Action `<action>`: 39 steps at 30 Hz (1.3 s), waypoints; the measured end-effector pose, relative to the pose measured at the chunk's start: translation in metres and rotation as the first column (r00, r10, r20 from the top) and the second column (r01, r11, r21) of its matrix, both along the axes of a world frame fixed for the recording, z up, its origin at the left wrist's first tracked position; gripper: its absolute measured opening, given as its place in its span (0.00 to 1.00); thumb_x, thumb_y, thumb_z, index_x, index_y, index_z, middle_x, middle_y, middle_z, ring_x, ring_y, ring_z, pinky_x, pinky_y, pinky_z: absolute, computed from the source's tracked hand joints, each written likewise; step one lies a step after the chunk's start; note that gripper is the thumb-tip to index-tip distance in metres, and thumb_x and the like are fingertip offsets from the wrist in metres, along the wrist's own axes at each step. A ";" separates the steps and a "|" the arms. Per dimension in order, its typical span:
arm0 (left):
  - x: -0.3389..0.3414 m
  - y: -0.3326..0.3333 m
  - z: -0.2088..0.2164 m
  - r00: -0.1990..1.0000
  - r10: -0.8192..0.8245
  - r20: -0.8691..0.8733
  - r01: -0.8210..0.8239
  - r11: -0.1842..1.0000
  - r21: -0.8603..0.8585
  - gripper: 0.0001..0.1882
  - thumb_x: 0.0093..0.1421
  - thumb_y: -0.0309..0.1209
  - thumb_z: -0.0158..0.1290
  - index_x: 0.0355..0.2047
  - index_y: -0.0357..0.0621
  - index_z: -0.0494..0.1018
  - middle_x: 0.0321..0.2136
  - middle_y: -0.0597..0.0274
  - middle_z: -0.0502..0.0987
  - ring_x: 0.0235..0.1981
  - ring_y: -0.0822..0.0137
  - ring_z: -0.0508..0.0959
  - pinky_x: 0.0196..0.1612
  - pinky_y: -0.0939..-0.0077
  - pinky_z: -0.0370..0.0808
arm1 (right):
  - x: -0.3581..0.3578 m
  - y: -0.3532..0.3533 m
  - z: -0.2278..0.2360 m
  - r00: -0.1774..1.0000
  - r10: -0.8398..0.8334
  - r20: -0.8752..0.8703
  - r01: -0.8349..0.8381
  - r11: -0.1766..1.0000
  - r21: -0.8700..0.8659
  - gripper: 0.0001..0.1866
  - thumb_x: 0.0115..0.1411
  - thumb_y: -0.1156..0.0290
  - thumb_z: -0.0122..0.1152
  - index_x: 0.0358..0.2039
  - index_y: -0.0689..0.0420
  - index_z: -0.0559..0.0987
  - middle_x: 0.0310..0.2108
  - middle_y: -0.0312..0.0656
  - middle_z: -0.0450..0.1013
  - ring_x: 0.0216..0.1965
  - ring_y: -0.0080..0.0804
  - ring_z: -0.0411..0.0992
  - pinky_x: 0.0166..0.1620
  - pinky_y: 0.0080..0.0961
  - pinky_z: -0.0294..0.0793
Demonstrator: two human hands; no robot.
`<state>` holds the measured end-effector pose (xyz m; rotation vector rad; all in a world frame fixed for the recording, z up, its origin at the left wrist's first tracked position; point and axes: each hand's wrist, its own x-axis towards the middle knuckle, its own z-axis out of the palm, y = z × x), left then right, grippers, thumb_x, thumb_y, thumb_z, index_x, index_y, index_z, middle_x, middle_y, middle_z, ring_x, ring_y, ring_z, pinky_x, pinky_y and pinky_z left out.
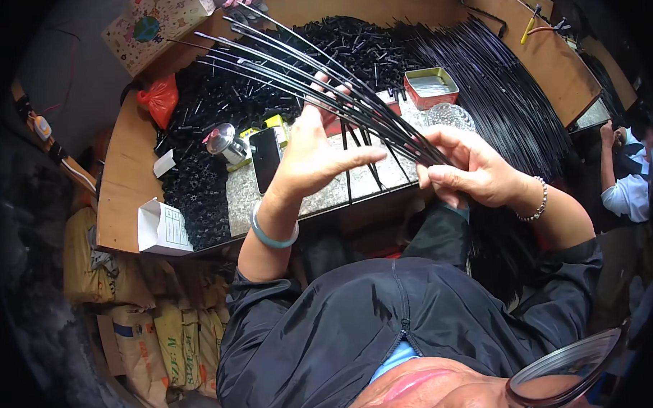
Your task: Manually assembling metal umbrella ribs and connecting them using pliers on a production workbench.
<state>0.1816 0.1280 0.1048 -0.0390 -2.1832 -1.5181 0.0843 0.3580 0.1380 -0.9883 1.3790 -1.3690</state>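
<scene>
black rods (402, 134) fan out above and right of the phone (266, 161), gathered ends pinched by the right hand (476, 168); the left hand (312, 150), just right of the phone, spreads its fingers wide.

The right hand (473, 169) grips the near ends of thin black rods (405, 135), which fan out to the far left past the spread left hand (316, 148), over a table (242, 205) holding a phone (266, 161) and a red tin (435, 100).

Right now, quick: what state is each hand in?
Left hand: open, spread by the fanned black rods; contact can't be told.
Right hand: closed, holding the rods together near their lower ends.
</scene>
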 end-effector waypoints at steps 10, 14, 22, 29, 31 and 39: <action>-0.001 0.018 -0.009 0.992 -0.098 -0.076 0.106 0.987 0.121 0.61 0.40 0.29 0.68 0.61 0.33 0.31 0.45 0.52 0.71 0.44 0.65 0.74 0.51 0.73 0.69 | 0.001 -0.007 -0.014 0.986 0.133 0.101 -0.127 0.990 -0.069 0.30 0.59 0.73 0.54 0.59 0.56 0.54 0.32 0.44 0.70 0.18 0.21 0.66 0.21 0.13 0.68; -0.008 0.027 -0.009 0.967 -0.080 -0.243 0.141 0.959 0.247 0.53 0.43 0.23 0.65 0.61 0.35 0.38 0.41 0.55 0.73 0.43 0.67 0.75 0.49 0.73 0.71 | 0.000 -0.011 -0.013 0.977 0.124 0.173 -0.120 0.992 -0.029 0.33 0.59 0.72 0.55 0.61 0.56 0.52 0.27 0.39 0.70 0.16 0.18 0.64 0.19 0.12 0.64; -0.014 0.026 -0.011 0.947 -0.214 -0.239 0.298 0.863 0.407 0.37 0.50 0.17 0.57 0.57 0.36 0.51 0.37 0.56 0.76 0.40 0.69 0.77 0.47 0.75 0.73 | 0.001 -0.006 -0.014 0.994 0.082 0.078 -0.077 0.995 -0.069 0.35 0.60 0.71 0.55 0.63 0.55 0.48 0.26 0.39 0.70 0.15 0.18 0.63 0.17 0.13 0.62; -0.016 0.014 -0.020 0.959 -0.058 -0.276 0.174 0.892 0.418 0.16 0.58 0.24 0.50 0.46 0.30 0.67 0.36 0.50 0.76 0.37 0.64 0.77 0.42 0.73 0.75 | 0.003 0.011 -0.012 0.996 0.066 0.067 -0.069 0.997 0.046 0.35 0.60 0.69 0.54 0.63 0.56 0.49 0.24 0.42 0.70 0.13 0.18 0.63 0.16 0.11 0.62; -0.015 0.008 -0.017 0.969 -0.052 -0.240 0.145 0.911 0.386 0.20 0.58 0.22 0.48 0.50 0.29 0.62 0.35 0.48 0.77 0.40 0.61 0.77 0.43 0.72 0.75 | 0.000 0.022 -0.018 0.996 0.072 0.059 -0.077 0.994 0.077 0.28 0.62 0.69 0.51 0.60 0.59 0.55 0.23 0.41 0.70 0.13 0.17 0.63 0.16 0.11 0.61; -0.022 0.005 -0.024 0.976 -0.104 -0.191 0.104 0.994 -0.011 0.16 0.57 0.19 0.43 0.47 0.30 0.68 0.34 0.56 0.79 0.42 0.67 0.75 0.48 0.71 0.70 | -0.007 0.034 -0.038 0.999 0.026 0.027 -0.030 0.991 0.129 0.17 0.64 0.68 0.48 0.51 0.61 0.64 0.20 0.38 0.69 0.12 0.15 0.62 0.16 0.11 0.61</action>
